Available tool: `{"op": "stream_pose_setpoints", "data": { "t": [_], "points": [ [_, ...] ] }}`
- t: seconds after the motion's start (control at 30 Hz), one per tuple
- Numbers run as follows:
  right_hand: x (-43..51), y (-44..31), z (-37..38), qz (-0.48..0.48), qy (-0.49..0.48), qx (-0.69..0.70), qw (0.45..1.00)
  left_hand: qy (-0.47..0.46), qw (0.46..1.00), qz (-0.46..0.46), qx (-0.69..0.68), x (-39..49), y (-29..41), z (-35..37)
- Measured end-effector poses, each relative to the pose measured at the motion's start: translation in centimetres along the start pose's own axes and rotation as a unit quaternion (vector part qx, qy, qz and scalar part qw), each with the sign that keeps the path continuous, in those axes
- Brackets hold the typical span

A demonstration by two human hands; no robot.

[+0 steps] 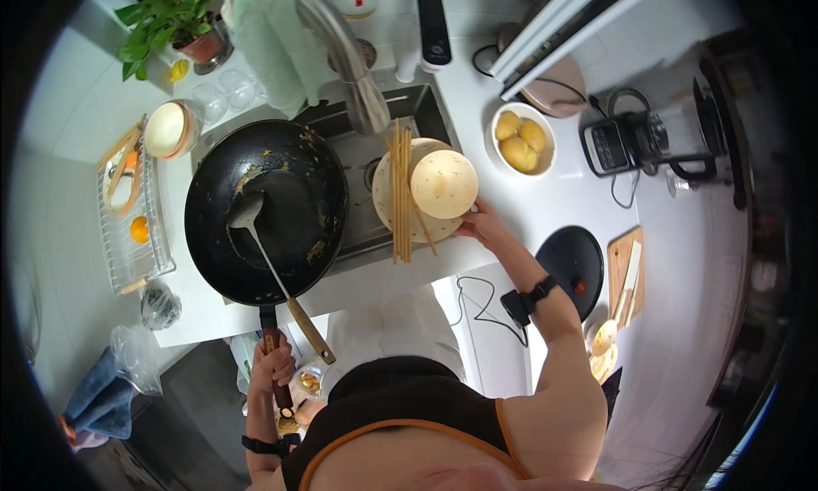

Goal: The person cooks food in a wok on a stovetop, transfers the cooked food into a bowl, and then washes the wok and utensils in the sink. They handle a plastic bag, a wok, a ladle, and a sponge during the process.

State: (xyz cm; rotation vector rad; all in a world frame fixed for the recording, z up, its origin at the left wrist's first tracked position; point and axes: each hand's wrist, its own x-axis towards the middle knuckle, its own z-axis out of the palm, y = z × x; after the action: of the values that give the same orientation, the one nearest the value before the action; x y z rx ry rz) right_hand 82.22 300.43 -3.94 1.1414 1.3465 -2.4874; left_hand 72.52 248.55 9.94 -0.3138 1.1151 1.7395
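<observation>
My left hand (273, 363) grips the wooden handle of a black wok (300, 197), which rests over the left part of the sink (361, 219). Food residue clings to the wok's inner wall. A metal spatula (246, 211) with a wooden handle leans in it, that handle hanging over the near rim. My right hand (480, 226) holds the right edge of a cream plate (441, 229), some fingers hidden underneath. On the plate sit a cream bowl (445, 184) and a bundle of wooden chopsticks (401, 194), one lying askew. The steel faucet (367, 101) reaches over the basin behind them.
Right of the sink are a white bowl of potatoes (523, 141), a blender (652, 133), a black round pan (569, 267) and a wooden cutting board (623, 261). Stacked bowls (167, 130) and a wire dish rack (137, 254) stand left. A soap dispenser (434, 31) is behind.
</observation>
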Motion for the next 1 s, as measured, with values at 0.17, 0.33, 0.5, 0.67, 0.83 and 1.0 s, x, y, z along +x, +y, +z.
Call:
{"op": "stream_pose_setpoints", "data": {
  "t": [0.17,0.33,0.5,0.67,0.83,1.0],
  "points": [
    [-10.0,-0.1,-2.2,-0.011,0.108,0.051,0.993,-0.006,0.995,-0.063,0.074,1.5,1.3,-0.1],
    [-17.9,2.1,-4.6,-0.07,0.161,0.108,0.979,-0.062,0.981,-0.124,0.136,5.2,2.4,0.5],
    [-22.2,5.7,-6.7,-0.1,0.245,0.16,0.951,-0.131,0.966,-0.172,0.144,10.8,1.7,0.7],
    [-25.1,9.0,-8.5,-0.145,0.299,0.234,0.914,-0.16,0.954,-0.19,0.169,16.2,0.8,-0.4],
    [-27.3,11.1,-9.5,-0.179,0.339,0.279,0.88,-0.152,0.949,-0.217,0.169,20.7,1.1,-1.9],
    [-29.5,12.7,-9.8,-0.172,0.397,0.31,0.847,-0.138,0.943,-0.241,0.182,24.5,1.3,-3.1]
  ]
}}
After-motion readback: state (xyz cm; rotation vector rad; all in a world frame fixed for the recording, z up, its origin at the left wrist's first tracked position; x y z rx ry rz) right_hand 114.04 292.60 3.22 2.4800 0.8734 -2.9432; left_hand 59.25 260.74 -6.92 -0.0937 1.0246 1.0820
